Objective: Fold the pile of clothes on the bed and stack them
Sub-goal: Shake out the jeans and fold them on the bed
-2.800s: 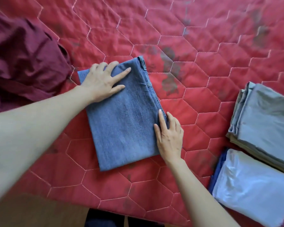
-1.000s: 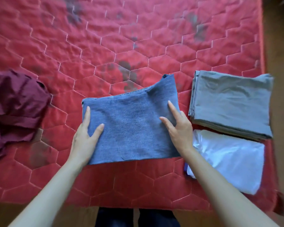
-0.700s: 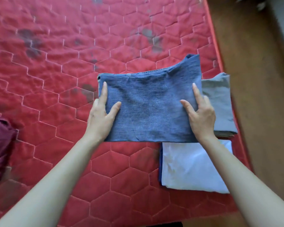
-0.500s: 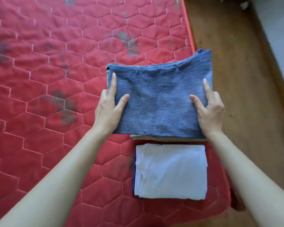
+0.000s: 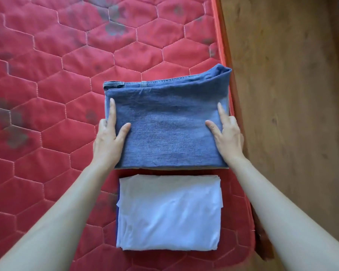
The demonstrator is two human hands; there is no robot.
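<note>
**Surroundings noted: mattress cover and floor**

A red quilted mattress point(image 5: 53, 118) is seen filling the frame from 12 o'clock round through 9 o'clock to 6 o'clock. Its surface is stitched in pale thread into large hexagons. Dark grey blotches are observed on the fabric: one cluster toward 12 o'clock, another toward 9 o'clock, smaller marks scattered between them. A brighter orange-red edge band point(image 5: 220, 36) is noted running down the mattress side from 1 o'clock toward 5 o'clock. Beyond it, from 1 o'clock to 4 o'clock, a brown wooden floor point(image 5: 290, 106) with visible grain and dark knots is recorded. A pale strip is glimpsed at the far 2 o'clock corner; its nature cannot be determined.
</note>
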